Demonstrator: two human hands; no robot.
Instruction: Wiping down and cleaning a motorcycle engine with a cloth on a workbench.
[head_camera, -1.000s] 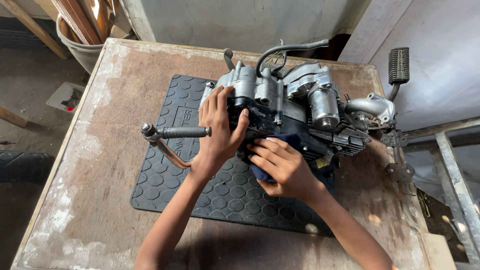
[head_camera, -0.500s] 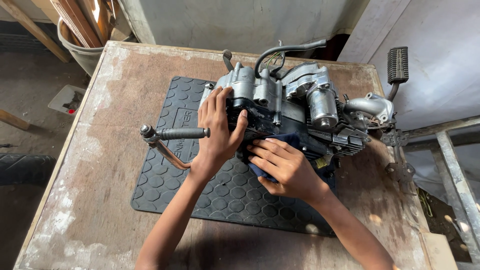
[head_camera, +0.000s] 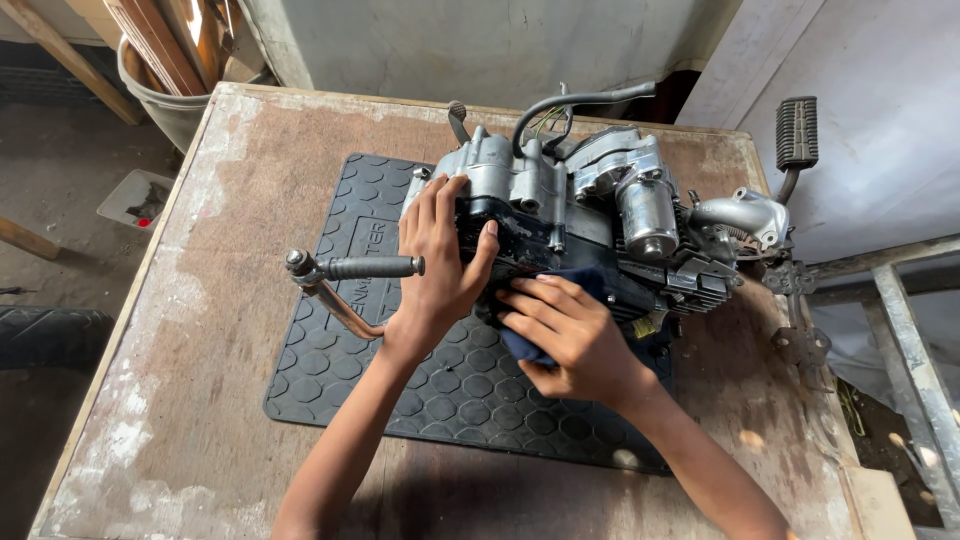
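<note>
- Engine (head_camera: 590, 220), one, grey metal with a black side, lying on a black rubber mat (head_camera: 400, 390) with a hexagon pattern, toward the far right of the worn wooden table (head_camera: 190, 330).
- Left hand (head_camera: 440, 265) pressed flat against the near left side of the engine, fingers spread and partly curled over its edge, thumb up on the dark cover; it grips nothing else.
- Right hand (head_camera: 575, 335) just beside the left, fingers bent down over a dark blue cloth (head_camera: 520, 345), pressing it against the engine's lower black side.
- Kick lever (head_camera: 350, 275), one, with a ribbed black grip and a copper-coloured arm, sticking out to the left of the engine, just beside the left wrist.
- Raised lettering sits as a rectangular panel on the mat's left part, black on black.
- Foot pedal (head_camera: 797, 135), one, with a ribbed black pad, standing up beyond the table's right edge.
- Black hose (head_camera: 580, 100), one, arching over the top of the engine.
- Bucket (head_camera: 165, 100), one, grey, holding wooden boards, at the table's far left corner.
- Small white tray (head_camera: 135, 200) on the floor left of the table, with dark bits and a red spot inside.
</note>
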